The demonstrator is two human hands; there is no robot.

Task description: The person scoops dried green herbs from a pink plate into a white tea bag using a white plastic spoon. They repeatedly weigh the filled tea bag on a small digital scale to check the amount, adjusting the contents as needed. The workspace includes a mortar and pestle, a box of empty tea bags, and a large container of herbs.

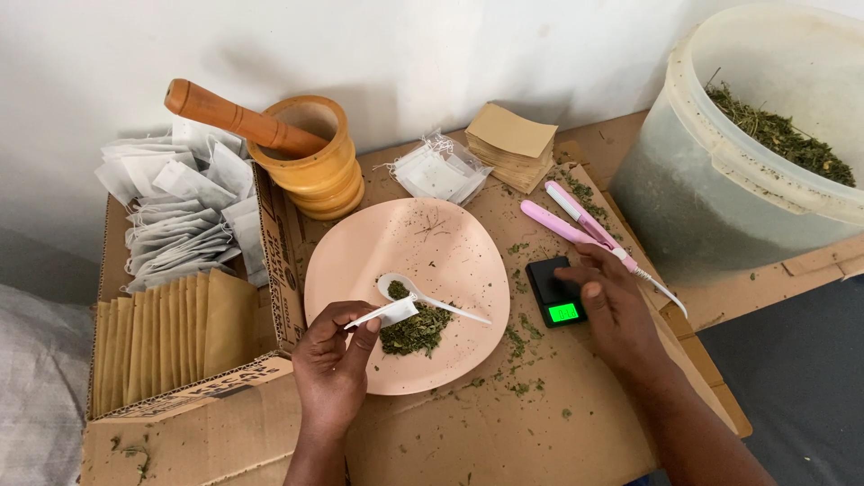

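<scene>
Left hand (331, 367): grip pinched on a small white paper sachet (385, 313), held over the near-left part of a pink plate (360, 261). On the plate: a heap of dried green herb (416, 331) and a white plastic spoon (423, 297) lying across it. Right hand (614, 310): fingers loosely curled, holding nothing, resting on a small black pocket scale (554, 290) with a lit green display, just right of the plate. Behind the scale: pink sealing tongs (576, 223). Rear: wooden mortar (310, 162) with pestle (236, 119), stack of brown envelopes (511, 144), bundle of white sachets (439, 171). Left: cardboard box (281, 252) of filled sachets and envelopes. Right: translucent bucket (720, 180) of herb. All on a cardboard-covered counter (504, 432).
</scene>
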